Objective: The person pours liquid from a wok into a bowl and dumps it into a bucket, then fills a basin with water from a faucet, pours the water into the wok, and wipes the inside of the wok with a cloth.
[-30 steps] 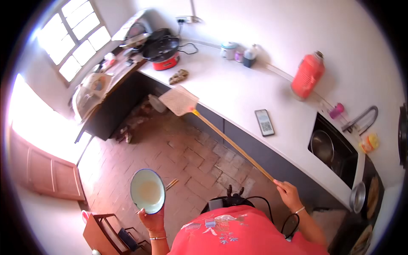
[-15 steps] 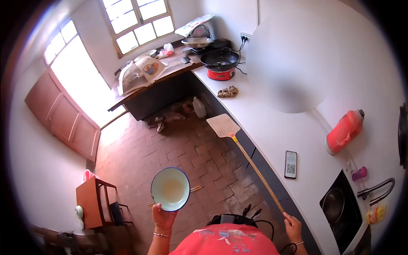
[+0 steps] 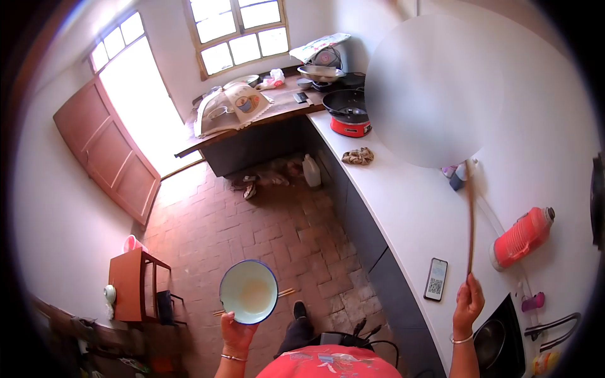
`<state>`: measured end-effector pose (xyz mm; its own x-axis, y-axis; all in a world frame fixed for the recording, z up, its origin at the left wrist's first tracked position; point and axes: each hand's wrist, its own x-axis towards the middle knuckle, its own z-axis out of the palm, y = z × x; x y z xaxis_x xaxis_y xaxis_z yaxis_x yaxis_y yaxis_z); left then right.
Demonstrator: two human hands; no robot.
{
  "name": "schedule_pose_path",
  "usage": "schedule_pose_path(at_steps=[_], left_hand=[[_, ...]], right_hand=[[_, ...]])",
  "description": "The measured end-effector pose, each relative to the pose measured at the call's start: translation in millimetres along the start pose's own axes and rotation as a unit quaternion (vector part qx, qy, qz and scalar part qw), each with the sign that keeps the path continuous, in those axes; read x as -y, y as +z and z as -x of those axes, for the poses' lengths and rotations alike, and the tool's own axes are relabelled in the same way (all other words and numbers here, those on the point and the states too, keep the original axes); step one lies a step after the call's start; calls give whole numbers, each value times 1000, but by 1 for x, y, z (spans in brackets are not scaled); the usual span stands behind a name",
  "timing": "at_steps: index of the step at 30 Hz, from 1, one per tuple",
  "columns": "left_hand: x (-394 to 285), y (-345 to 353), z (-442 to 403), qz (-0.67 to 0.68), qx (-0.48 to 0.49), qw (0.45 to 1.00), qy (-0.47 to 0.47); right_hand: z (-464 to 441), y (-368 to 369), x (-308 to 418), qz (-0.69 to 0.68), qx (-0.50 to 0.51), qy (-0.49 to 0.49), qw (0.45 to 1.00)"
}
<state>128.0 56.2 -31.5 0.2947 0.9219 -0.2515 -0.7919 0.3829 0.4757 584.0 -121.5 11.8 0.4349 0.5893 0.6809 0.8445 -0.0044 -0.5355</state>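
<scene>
My left hand (image 3: 237, 332) is closed on the rim of a pale enamel bowl (image 3: 231, 286) with a dark blue edge. A little pale liquid (image 3: 255, 295) lies in its bottom. Beneath the bowl, chopsticks (image 3: 287, 293) stick out on both sides, apparently held by the same hand. My right hand (image 3: 467, 303) grips the thin handle of a fly swatter (image 3: 471, 220), raised upright over the white counter. A round blurred patch covers the swatter's head. Left of that hand, a phone (image 3: 436, 279) lies on the counter.
A red thermos (image 3: 523, 238) lies beside the sink (image 3: 513, 340). Farther along the counter (image 3: 403, 195) are a crumpled cloth (image 3: 358, 156) and a black pan (image 3: 346, 106) on a red cooker. A wooden table (image 3: 129, 286) stands at left, near an open door (image 3: 110, 151).
My right hand has lifted the fly swatter from beside the counter's edge up and right over it, swinging it upright. The bowl stays in my left hand, slightly lower in view.
</scene>
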Motion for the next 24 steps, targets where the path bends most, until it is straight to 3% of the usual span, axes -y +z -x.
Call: schedule_pose_path(at_steps=[2,13,16,19,20,22,23,24], left_hand=[[-3,-3,-9,3,-2,1000,7],[-66,-29,-119,20,-36,995,89],[-93,-11,-171,16,-54,991,121],[-127,-106,-209,16,-81,988,130],[-135,-144,-207,-136,-149,966,161],[-157,-74,-236,181,-230,942,162],[-165,-100,-243,165,-94,971,144],[-173,-99,-251,128,-87,976,154]], right_hand=[[-35,26,9,-152,-99,0,983],[-281,249,109,-275,-144,-250,917],[-351,346,133,-365,-155,-201,896],[-405,492,105,-170,-99,-117,974],[-404,554,71,-13,-71,-164,984],[-358,654,-18,24,153,-30,988],[-348,669,-55,41,294,53,953],[-345,669,-59,-20,247,81,965]])
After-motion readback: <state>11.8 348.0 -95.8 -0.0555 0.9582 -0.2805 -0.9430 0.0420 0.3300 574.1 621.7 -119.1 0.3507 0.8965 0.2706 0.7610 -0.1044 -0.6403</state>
